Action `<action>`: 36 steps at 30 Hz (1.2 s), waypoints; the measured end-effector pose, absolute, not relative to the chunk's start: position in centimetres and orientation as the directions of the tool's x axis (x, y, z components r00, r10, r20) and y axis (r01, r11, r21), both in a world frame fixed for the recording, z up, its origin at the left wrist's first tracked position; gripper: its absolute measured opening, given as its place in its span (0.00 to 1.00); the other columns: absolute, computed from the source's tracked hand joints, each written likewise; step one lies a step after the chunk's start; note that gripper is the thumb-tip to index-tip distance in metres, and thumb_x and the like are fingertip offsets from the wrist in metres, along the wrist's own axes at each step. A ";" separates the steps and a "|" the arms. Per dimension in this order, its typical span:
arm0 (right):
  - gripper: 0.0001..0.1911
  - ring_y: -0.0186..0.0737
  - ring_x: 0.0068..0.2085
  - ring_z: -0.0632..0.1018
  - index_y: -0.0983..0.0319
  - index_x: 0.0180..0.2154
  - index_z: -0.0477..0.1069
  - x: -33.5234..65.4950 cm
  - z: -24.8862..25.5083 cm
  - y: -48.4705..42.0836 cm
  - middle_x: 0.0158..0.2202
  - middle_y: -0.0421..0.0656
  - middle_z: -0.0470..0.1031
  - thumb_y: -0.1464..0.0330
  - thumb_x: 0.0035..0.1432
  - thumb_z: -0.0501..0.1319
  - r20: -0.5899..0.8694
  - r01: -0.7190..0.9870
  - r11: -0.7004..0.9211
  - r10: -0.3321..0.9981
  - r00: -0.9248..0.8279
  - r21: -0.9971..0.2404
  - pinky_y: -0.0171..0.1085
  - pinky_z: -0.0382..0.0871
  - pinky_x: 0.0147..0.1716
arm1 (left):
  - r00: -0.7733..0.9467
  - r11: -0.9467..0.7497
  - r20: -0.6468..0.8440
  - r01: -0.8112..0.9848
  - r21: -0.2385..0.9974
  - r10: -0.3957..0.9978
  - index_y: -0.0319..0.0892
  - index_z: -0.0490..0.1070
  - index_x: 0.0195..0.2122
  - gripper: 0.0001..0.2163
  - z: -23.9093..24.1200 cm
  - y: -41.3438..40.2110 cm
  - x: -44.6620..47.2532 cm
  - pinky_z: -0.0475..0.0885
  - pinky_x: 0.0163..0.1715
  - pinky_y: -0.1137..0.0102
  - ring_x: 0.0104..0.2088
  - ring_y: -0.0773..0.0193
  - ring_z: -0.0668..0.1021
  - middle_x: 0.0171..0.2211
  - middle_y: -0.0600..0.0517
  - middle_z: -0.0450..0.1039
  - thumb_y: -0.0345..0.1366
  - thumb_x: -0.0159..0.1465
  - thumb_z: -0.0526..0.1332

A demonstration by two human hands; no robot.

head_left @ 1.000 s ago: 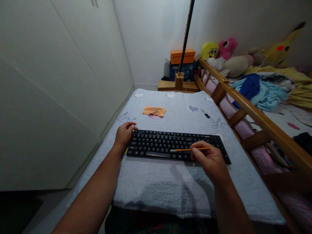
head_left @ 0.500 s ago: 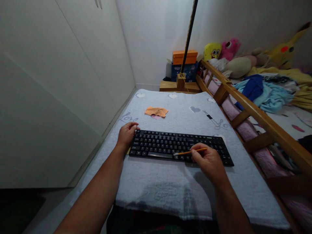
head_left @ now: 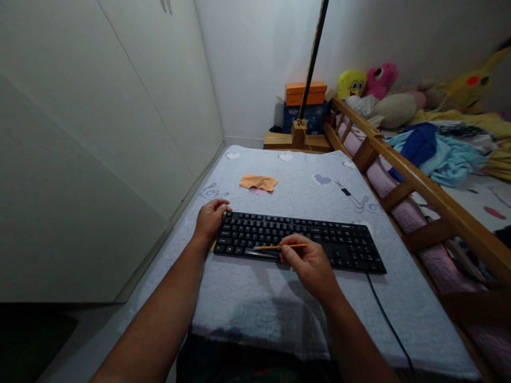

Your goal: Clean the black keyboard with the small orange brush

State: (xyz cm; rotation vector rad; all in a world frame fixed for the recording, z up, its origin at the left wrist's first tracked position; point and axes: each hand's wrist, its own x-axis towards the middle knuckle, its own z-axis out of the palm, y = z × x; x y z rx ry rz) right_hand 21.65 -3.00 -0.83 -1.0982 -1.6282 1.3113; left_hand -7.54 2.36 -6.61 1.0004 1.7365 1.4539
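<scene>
A black keyboard (head_left: pixel 339 250) lies flat on the cloth-covered surface. My left hand (head_left: pixel 211 219) grips its left end, with the thumb and fingers closed around the top left corner. Over the lower rows of keys, my right hand (head_left: pixel 307 261) pinches a thin paintbrush (head_left: pixel 275 247) with an orange handle. The brush points left, its pale tip at the space bar. My right hand hides several keys in the lower middle. Beyond the keyboard sits a crumpled orange cloth (head_left: pixel 258 182).
A thin metal tool with a black slider (head_left: pixel 346 192) rests at the back right. The keyboard's cable (head_left: pixel 387 308) runs toward the front right edge. A wooden bed rail (head_left: pixel 431 186) borders the right side, and a white cabinet (head_left: pixel 120 133) stands on the left.
My right hand and the paintbrush have moved left along the space bar. The cable has come into view. My left hand stays at the keyboard's left end. The view has shifted slightly.
</scene>
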 end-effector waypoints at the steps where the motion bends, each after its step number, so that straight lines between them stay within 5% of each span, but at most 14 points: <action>1: 0.11 0.37 0.28 0.75 0.60 0.33 0.77 21.3 -1.0 -3.0 0.26 0.41 0.75 0.60 0.60 0.63 0.050 0.169 0.115 0.937 -0.346 -0.979 0.35 0.68 0.28 | -0.494 0.093 -0.011 0.141 0.986 0.869 0.41 0.78 0.37 0.13 -6.6 2.3 -7.5 0.67 0.26 0.71 0.22 0.66 0.72 0.30 0.51 0.79 0.42 0.54 0.64; 36: 0.12 0.38 0.23 0.73 0.59 0.28 0.77 29.8 1.1 -2.4 0.22 0.40 0.74 0.60 0.55 0.60 0.039 0.582 0.101 0.992 -0.119 -0.807 0.36 0.62 0.23 | -0.495 0.096 -0.011 0.147 0.984 0.869 0.41 0.77 0.37 0.13 -6.3 2.2 -7.4 0.67 0.27 0.70 0.23 0.66 0.70 0.29 0.51 0.79 0.42 0.54 0.64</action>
